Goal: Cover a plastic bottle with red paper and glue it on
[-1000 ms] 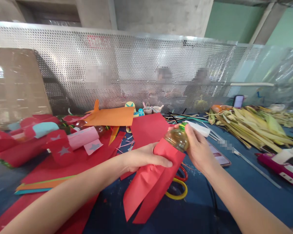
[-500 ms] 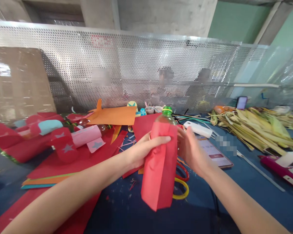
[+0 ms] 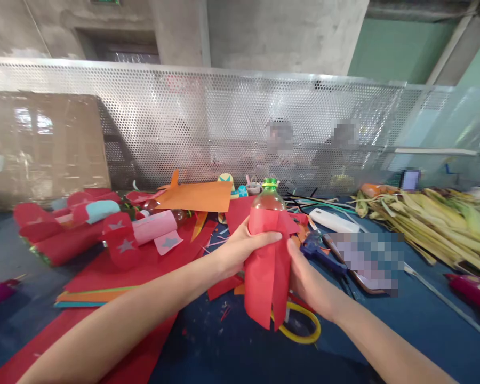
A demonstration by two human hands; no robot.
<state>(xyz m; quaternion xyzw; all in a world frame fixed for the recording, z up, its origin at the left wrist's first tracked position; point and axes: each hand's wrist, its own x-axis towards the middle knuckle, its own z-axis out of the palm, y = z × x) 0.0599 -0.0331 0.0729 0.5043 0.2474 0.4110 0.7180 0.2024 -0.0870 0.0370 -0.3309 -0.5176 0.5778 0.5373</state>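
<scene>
Bottle (image 3: 269, 201): one, standing roughly upright between the two hands over the worktop (image 3: 208, 349); whether its base is touching down, the red wrap is hiding.
Red wrap (image 3: 260, 282): one sheet, curling around the bottle, leaving the shoulder and one green cap (image 3: 269, 183) showing, and parting in a slit low at the front.
Left hand (image 3: 246, 242): clamping wrap and bottle together, thumb lying across the front, probably so that the loose sheet is hugging the curve.
Right hand (image 3: 308, 274): pressing against the wrap's right side, apparently bracing the free edge; how far its fingers are closing, I cannot tell.
Yellow loop handle (image 3: 317, 326): one, lying just beside the wrap's lower end.
Blue tool (image 3: 324, 258): one, lying near the right hand, perhaps for easy reach.
Phones (image 3: 344, 248): two, one lying flat beside the blue tool, another leaning farther back.
Coloured sheets (image 3: 94, 296): three edges showing, green, orange and blue, stacking neatly at left.
Husks (image 3: 428, 218): heaping at far right, too many for counting.
</scene>
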